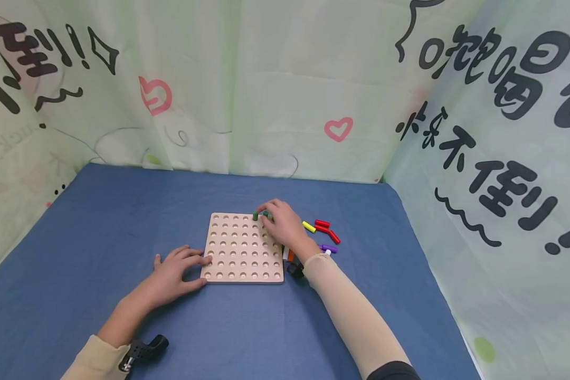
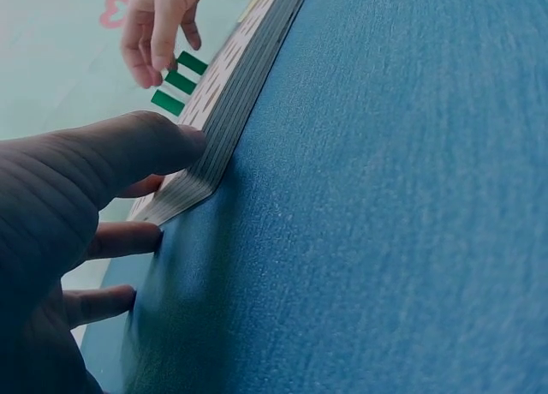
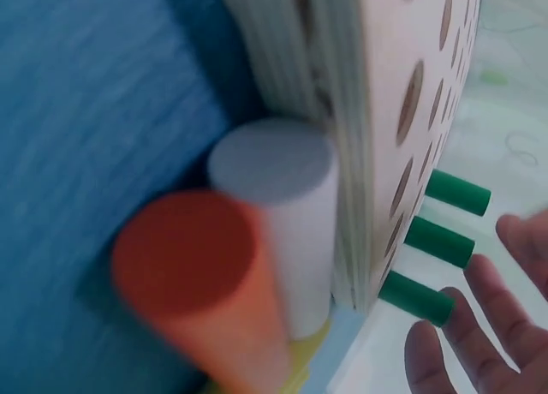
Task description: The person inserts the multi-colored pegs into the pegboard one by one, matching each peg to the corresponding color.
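Note:
A pale wooden pegboard (image 1: 242, 253) with rows of round holes lies on the blue-covered table. Three green pegs (image 3: 440, 241) stand in a row in holes at its far edge. My right hand (image 1: 285, 224) reaches over the far right part of the board; its fingertips are beside the green pegs, with no peg visibly pinched. At the board's near left corner, my left hand (image 1: 173, 277) rests with spread fingers. Its thumb (image 2: 154, 146) touches the board's side and another finger reaches the board's left edge, while two other fingers rest on the table.
Right of the board lie loose pegs: red pegs (image 1: 322, 224), a yellow peg (image 1: 309, 227) and a purple peg (image 1: 331, 248). An orange peg (image 3: 188, 265) and a white peg (image 3: 282, 180) lie close by the board's right side. A printed curtain (image 1: 275, 95) stands behind the table.

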{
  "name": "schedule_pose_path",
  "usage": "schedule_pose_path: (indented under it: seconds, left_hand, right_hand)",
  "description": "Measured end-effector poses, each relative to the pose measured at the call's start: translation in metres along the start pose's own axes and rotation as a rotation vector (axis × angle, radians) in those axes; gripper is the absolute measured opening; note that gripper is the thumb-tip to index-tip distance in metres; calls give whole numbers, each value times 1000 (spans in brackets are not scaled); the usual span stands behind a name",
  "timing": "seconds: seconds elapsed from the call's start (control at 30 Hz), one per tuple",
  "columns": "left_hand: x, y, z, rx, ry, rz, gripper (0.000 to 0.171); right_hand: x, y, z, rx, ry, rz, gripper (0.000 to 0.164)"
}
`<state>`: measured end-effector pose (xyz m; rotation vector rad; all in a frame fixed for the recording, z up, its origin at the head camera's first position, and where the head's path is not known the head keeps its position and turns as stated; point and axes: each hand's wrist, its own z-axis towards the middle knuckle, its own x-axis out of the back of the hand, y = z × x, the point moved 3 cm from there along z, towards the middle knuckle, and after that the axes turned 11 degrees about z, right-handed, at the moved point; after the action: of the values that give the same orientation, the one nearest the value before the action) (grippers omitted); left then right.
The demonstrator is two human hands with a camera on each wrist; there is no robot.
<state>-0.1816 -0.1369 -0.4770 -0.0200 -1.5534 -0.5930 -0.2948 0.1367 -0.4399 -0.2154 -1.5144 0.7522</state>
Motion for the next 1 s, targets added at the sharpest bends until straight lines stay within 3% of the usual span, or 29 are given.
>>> schedule_pose_path:
  seconds: [0.3, 0.6, 0.77, 1.0]
  left_hand:
    - [0, 0, -1, 1, 0, 4, 46]
    - [1, 1, -1, 8, -15, -2, 47]
    - [0, 1, -2, 9, -19, 3, 47]
    - [2, 2, -1, 11, -21, -4, 47]
  right_hand:
    - [14, 19, -6, -95, 111, -65, 27]
    - [29, 44, -13, -149, 145, -137, 27]
    - [38, 60, -20, -220, 128, -193, 31]
    - [50, 88, -28, -341, 24, -234, 37]
